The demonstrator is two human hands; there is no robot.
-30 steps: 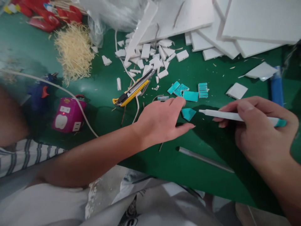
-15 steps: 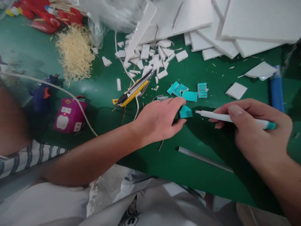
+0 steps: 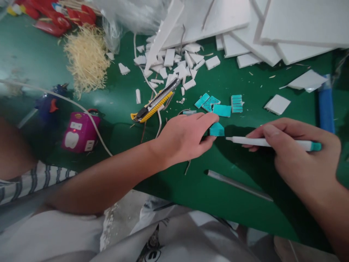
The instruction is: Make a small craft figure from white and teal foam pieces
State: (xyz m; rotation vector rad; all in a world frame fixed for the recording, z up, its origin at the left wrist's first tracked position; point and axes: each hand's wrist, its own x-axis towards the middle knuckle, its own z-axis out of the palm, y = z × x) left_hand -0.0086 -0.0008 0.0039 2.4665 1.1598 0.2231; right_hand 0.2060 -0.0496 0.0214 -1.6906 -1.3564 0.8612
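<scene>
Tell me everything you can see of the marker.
The marker has a slim, smooth white barrel, apparently plastic, that narrows to a pale tip and has a teal far end. The right hand grips it between thumb and fingers. It slants slightly in the picture, tip leftward, beside the teal piece in the left hand. Whether they touch is unclear.

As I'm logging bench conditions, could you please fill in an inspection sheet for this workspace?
Surface: green tabletop, partly covered.
Job's things: held turquoise piece; white marker; four other turquoise pieces.
Clutter: white offcuts, yellow cutter, straw-coloured pile.
Hands: left hand grips that piece; right hand holds the marker, tip close to it, contact unclear.
Cables: white cable passes across the magenta socket box.
Surroundings: striped fabric at left.
</scene>
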